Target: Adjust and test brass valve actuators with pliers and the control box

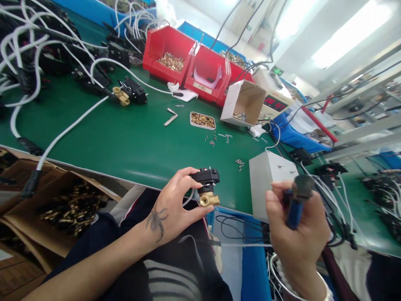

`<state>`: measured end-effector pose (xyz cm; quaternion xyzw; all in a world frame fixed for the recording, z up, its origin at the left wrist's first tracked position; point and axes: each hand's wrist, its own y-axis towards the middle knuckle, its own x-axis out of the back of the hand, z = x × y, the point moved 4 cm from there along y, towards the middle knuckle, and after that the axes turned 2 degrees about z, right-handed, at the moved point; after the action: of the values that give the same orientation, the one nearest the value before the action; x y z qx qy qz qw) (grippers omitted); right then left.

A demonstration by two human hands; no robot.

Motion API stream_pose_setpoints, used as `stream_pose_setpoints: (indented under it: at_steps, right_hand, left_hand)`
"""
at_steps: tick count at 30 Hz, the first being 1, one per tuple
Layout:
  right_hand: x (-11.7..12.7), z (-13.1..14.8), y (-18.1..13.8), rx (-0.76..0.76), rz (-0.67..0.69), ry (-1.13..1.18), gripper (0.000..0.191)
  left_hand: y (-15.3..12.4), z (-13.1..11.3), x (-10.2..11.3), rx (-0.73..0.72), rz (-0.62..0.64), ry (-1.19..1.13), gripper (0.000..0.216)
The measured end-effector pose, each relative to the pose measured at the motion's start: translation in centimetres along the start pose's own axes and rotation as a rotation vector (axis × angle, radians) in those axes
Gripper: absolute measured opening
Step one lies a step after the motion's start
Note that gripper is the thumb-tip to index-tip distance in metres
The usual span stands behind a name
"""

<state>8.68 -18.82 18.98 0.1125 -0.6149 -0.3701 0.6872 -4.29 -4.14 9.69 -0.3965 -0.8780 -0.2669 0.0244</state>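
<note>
My left hand [175, 205] is closed on a small valve [207, 189] with a black top and a brass body, holding it just off the near edge of the green table [131, 142]. A white wire trails from the valve toward my lap. My right hand [297, 234] is wrapped round a blue-handled power screwdriver [297, 200] with a dark head, held upright to the right of the valve and apart from it. A grey box [266, 179] stands on the table between the two hands, a little behind them.
Red bins [188, 62] with brass parts and a tipped cardboard box [244, 104] line the far side. A small tray of brass pieces [202, 120] and loose screws [239, 163] lie mid-table. Wired valves [128, 92] pile up at left. A carton of brass parts [72, 209] stands by my left arm.
</note>
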Motion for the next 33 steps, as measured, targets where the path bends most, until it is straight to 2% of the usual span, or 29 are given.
stream_pose_setpoints:
  at_steps: [1,4,5,6,10,11,12,15,16,17,21,22,23,26,27,28,31,32,33]
  right_hand:
    - [-0.2,0.0,0.0,0.014,0.030,-0.012,0.021]
    - [-2.0,0.4,-0.3,0.158,0.439,-0.093,0.023]
    - [-2.3,0.5,-0.3,0.192,0.518,-0.113,0.025]
    - [-2.1,0.5,-0.1,0.190,0.506,-0.113,0.025]
    - [0.0,0.4,0.5,0.001,0.031,-0.004,0.021]
    - [0.0,0.4,0.4,-0.002,0.008,-0.004,0.020]
    - [-0.5,0.5,0.3,0.025,0.072,-0.016,0.020]
    - [-2.4,0.6,-0.2,0.182,0.468,-0.106,0.026]
    - [-2.5,0.4,-0.2,0.196,0.508,-0.125,0.027]
    - [-2.2,0.3,0.0,0.173,0.461,-0.113,0.027]
    - [0.0,-0.2,0.4,0.036,0.020,0.003,0.022]
    - [0.0,-0.2,0.3,0.038,0.003,-0.003,0.021]
    - [-0.5,-0.2,0.2,0.060,0.072,-0.021,0.022]
    - [-2.8,-0.1,-0.3,0.193,0.466,-0.135,0.028]
    - [-3.0,-0.1,-0.3,0.222,0.523,-0.168,0.029]
    - [-2.9,-0.1,-0.2,0.220,0.504,-0.170,0.030]
    - [-1.3,0.0,0.5,0.145,0.175,-0.044,0.027]
    - [-0.9,0.0,0.5,0.118,0.088,0.002,0.027]
    - [-0.9,0.0,0.4,0.118,0.065,0.003,0.026]
  left_hand:
    - [0.0,0.0,0.0,-0.007,0.001,0.002,0.037]
    - [0.0,0.0,-0.1,-0.027,-0.006,0.031,0.037]
    - [0.0,0.0,-0.1,-0.030,-0.013,0.032,0.037]
    - [-0.1,0.0,-0.1,-0.026,-0.016,0.029,0.037]
    - [-0.3,0.1,-0.1,-0.016,-0.012,0.017,0.038]
    - [-0.3,0.2,-0.1,-0.022,-0.014,0.021,0.038]
    - [-0.3,0.2,0.0,-0.025,-0.017,0.026,0.038]
    - [-0.2,0.1,0.0,-0.034,-0.027,0.038,0.037]
    - [-0.2,0.1,0.0,-0.031,-0.027,0.040,0.036]
    - [-0.1,0.1,0.0,-0.026,-0.027,0.039,0.036]
    - [0.0,0.1,0.0,-0.023,-0.021,0.028,0.038]
    - [0.0,0.1,0.0,-0.028,-0.019,0.031,0.038]
    - [0.0,0.1,0.0,-0.030,-0.016,0.036,0.038]
    - [-0.1,0.2,0.0,-0.024,-0.015,0.043,0.038]
    - [-0.1,0.3,0.0,-0.018,-0.015,0.043,0.038]
    - [-0.1,0.3,0.0,-0.010,-0.011,0.040,0.038]
    - [-0.1,0.5,-0.1,0.005,-0.003,0.026,0.038]
    - [0.0,0.5,-0.2,0.006,-0.003,0.026,0.039]
    - [0.0,0.5,-0.2,0.003,-0.004,0.030,0.039]
